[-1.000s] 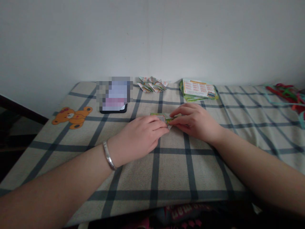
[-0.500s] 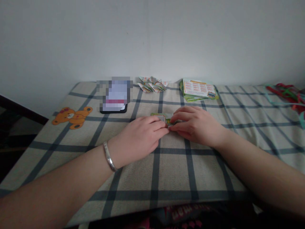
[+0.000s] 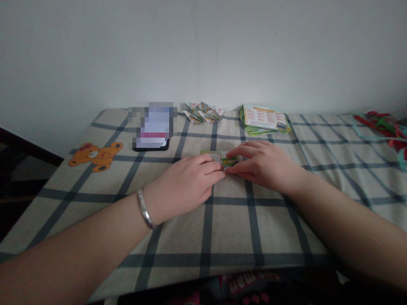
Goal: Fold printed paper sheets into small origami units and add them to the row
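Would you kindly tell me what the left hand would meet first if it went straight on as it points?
Beyond the green paper it touches, the left hand would probably meet the right hand first, though depth is unclear.

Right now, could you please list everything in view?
Wall: one, grey, back
Checked cloth: one, beige and blue, foreground
Bear cutout: one, orange, left
Phone: one, dark, back left
Folded papers: several, multicoloured, back middle
Card stack: one, green and white, back right
Ribbons: several, red, green, turquoise, far right
Printed item: one, dark and pink, bottom edge
Bar: one, dark, far left
Paper: one, green and white, centre
Bracelet: one, silver, left wrist
Left hand: one, bare, on paper
Right hand: one, bare, on paper
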A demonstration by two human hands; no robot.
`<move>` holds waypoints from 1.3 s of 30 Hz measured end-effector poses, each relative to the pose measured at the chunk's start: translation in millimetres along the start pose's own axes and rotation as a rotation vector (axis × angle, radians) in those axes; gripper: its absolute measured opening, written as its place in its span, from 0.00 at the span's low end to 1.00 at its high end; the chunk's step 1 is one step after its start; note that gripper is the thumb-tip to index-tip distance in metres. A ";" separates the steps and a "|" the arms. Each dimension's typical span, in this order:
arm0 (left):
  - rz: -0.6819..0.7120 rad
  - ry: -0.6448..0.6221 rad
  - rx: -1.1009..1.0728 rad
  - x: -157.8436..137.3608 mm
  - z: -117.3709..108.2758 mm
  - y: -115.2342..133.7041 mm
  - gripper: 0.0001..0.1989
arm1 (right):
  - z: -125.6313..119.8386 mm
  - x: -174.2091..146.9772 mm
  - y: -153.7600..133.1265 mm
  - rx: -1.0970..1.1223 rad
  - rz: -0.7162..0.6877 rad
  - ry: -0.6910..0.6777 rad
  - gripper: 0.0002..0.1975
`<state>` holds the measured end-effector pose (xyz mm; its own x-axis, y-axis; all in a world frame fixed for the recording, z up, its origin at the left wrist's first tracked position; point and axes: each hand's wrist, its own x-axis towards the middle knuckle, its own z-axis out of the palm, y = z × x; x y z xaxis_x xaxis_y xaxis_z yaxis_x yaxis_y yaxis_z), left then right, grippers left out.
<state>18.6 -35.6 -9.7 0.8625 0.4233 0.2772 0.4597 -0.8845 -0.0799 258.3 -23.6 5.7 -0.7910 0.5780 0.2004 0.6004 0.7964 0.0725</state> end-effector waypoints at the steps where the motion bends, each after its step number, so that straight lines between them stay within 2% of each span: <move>1: 0.000 0.000 0.002 -0.1 -0.1 0.1 0.15 | -0.1 0.0 0.2 -0.003 0.000 0.001 0.10; 10: -0.009 0.006 -0.003 -0.1 -1.6 1.3 0.15 | -2.8 -4.6 7.2 -0.036 0.046 0.022 0.09; 16: -0.020 0.004 -0.024 -0.8 0.0 0.3 0.16 | 5.6 -4.4 14.5 0.085 0.015 0.054 0.10; 19: -0.020 0.002 -0.038 -1.1 1.2 -1.2 0.16 | 11.8 -1.1 15.9 0.142 0.063 0.098 0.10; 31: -0.009 0.018 0.021 -3.2 6.4 -1.7 0.17 | 24.6 1.7 20.4 0.237 0.061 0.157 0.11; 39: -0.033 -0.006 0.014 -1.2 4.4 -0.6 0.19 | 21.5 0.0 17.9 0.166 0.078 0.154 0.10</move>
<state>18.2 -34.7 -14.2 0.8480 0.4533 0.2745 0.4907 -0.8672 -0.0840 266.5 -5.5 -14.0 -0.7077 0.6154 0.3470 0.6215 0.7759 -0.1084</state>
